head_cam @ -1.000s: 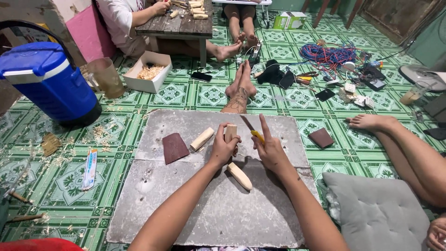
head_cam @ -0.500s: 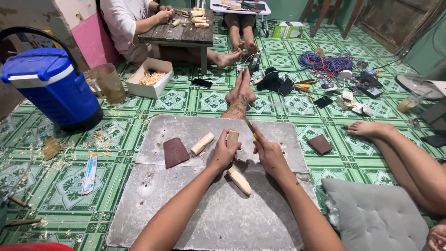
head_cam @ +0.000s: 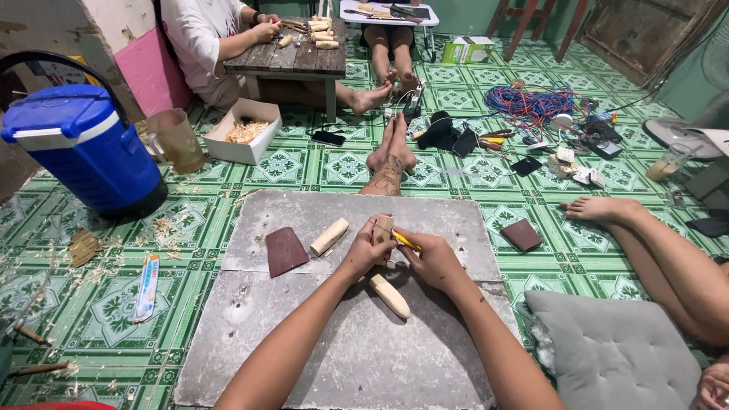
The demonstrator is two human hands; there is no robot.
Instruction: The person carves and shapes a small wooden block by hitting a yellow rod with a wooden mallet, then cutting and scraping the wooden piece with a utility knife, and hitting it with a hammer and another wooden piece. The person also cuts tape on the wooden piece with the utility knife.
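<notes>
Currently both hands work one small wooden block (head_cam: 383,228), near the middle of the grey slab (head_cam: 364,357) on the floor. Left hand (head_cam: 366,250): fingers wrapped tight around the block, holding it upright. Right hand (head_cam: 434,260): fingers closed around a yellow-handled knife (head_cam: 406,241), tip against the block.

Count on the slab:
- 2 more wood pieces, pale, rounded: one carved peg (head_cam: 389,295) just below the hands, one short cylinder (head_cam: 329,236) toward the far edge, left of the hands.
- 1 dark red-brown sanding sheet (head_cam: 285,250), flat, just left of the cylinder.

Slab is two rough grey boards butted together, pitted and scuffed.

Off the slab:
- 1 second red-brown sheet (head_cam: 522,234) on the green patterned floor tiles (head_cam: 99,304), past the slab's right edge.
- 1 grey cushion (head_cam: 615,349) at the slab's near right corner.
- 1 blue cooler (head_cam: 83,148) with black handle, lid on, contents hidden, far left.
- 1 translucent plastic jug (head_cam: 177,140) beside it, contents unclear.
- 1 white cardboard box (head_cam: 244,130) holding pale wood shavings.
- Loose shavings scattered on the tiles left of the slab.
- 1 low dark wooden tabletop (head_cam: 292,57) at the far side, several pale wood pieces on it; another person (head_cam: 205,38) in white sits at it.
- 1 tangle of blue and red cable (head_cam: 531,102), far right.
</notes>
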